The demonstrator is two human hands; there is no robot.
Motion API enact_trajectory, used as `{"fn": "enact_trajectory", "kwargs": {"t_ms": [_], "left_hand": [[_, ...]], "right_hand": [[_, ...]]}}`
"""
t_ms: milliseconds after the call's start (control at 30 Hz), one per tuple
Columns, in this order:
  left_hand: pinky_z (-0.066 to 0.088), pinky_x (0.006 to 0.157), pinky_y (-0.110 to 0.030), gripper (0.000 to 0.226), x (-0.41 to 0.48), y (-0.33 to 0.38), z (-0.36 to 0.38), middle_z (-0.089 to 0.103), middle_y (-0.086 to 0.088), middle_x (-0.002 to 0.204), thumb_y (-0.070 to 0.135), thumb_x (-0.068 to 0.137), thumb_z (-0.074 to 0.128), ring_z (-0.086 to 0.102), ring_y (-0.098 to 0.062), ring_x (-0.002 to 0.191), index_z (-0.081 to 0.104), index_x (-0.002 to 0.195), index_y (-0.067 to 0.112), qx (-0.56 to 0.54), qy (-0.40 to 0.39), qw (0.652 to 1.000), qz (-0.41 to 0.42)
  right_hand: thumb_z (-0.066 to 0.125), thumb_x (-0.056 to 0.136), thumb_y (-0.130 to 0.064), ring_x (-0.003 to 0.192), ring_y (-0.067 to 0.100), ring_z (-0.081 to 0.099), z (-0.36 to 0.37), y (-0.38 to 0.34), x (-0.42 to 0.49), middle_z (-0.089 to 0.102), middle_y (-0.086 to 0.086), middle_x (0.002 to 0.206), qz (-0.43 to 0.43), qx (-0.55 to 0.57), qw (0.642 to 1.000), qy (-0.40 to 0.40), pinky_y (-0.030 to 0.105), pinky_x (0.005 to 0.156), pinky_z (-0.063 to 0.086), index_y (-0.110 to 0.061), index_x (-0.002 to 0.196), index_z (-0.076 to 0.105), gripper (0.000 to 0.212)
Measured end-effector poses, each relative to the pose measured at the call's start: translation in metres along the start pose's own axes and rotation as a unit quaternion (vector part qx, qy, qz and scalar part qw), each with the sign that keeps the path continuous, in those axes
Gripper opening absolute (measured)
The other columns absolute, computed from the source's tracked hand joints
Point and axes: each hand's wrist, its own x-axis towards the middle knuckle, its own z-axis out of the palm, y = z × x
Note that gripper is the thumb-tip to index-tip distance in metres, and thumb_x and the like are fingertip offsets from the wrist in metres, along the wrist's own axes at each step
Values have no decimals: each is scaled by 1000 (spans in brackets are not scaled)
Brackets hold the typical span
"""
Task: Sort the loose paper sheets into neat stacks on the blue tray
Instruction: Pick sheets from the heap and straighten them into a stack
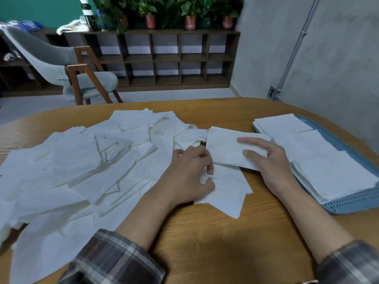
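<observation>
Plaid-sleeved left hand pinches loose sheet; right hand holds folded sheet beside blue tray.

Bare worktop lies open just left of the blue tray's near end and in a strip beyond its far end, while loose sheets crowd everything further left and stacks cover the tray itself

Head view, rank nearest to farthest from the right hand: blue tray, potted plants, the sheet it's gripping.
1. Held sheet: gripped by the right hand, so touching.
2. Blue tray: on the table, just right of that hand.
3. Potted plants: on top of the shelf at the back wall.
</observation>
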Motion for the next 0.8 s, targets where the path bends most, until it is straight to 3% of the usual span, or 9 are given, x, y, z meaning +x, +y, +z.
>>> {"fn": "enact_trajectory", "kwargs": {"t_ms": [67, 133, 233, 333, 400, 467, 600, 800], "left_hand": [[33, 107, -37, 10, 1, 5, -4, 59, 16, 104, 35, 84, 66, 54, -5, 106, 62, 90, 28, -43, 11, 999, 1], [46, 95, -33, 7, 2, 11, -10, 66, 14, 93, 29, 85, 69, 62, -8, 97, 65, 89, 26, -131, 33, 991, -9], [53, 89, -29, 9, 3, 18, -16, 71, 12, 92, 14, 89, 75, 67, -11, 96, 71, 93, 21, -230, 75, 970, -16], [51, 89, -21, 14, 4, 19, -19, 73, 13, 103, 14, 93, 78, 66, -10, 105, 73, 102, 23, -276, 112, 954, -35], [53, 89, -23, 20, 4, 17, -19, 72, 18, 110, 16, 92, 80, 65, -7, 109, 73, 108, 26, -299, 128, 944, -53], [55, 90, -28, 25, 5, 16, -20, 70, 21, 113, 14, 91, 81, 66, -6, 108, 71, 110, 27, -322, 146, 933, -67], [57, 87, -37, 13, 7, 14, -19, 73, 13, 102, 12, 92, 79, 68, -9, 100, 73, 95, 23, -339, 168, 922, -85], [63, 88, -37, 9, 7, 13, -16, 79, 14, 103, 17, 92, 82, 74, -9, 100, 84, 96, 24, -379, 170, 898, -145]], "right_hand": [[68, 95, -1, 115, -9, 62, 0, 0, 0, 74, -26, 117, -10, 2, 1000, -3, 5, 88, 46, -30, 109, 81, 34], [67, 96, -2, 114, -6, 64, 0, -1, 1, 76, -21, 116, -26, 16, 999, -16, 5, 88, 46, -25, 108, 81, 29], [61, 101, -23, 108, -3, 68, 3, -9, -1, 79, -14, 111, -8, 85, 995, -46, 5, 84, 46, -18, 103, 82, 21], [65, 86, -63, 105, 19, 74, 3, -8, -3, 79, 5, 110, 52, 189, 972, -132, 29, 87, 59, -15, 104, 83, 54], [76, 71, -76, 112, 30, 74, 4, -5, -4, 76, 16, 120, 68, 215, 959, -174, 42, 94, 60, -17, 109, 82, 70], [83, 69, -71, 114, 33, 73, 5, -3, -6, 76, 14, 121, 75, 189, 964, -172, 46, 97, 58, -21, 111, 82, 66], [80, 81, -35, 100, 22, 77, 6, -8, -9, 81, 2, 105, 62, 111, 986, -107, 39, 86, 55, -18, 102, 81, 27], [75, 84, -29, 113, 16, 73, 6, -10, -10, 77, -4, 121, 37, 118, 982, -141, 30, 90, 58, -28, 123, 73, 39]]}}
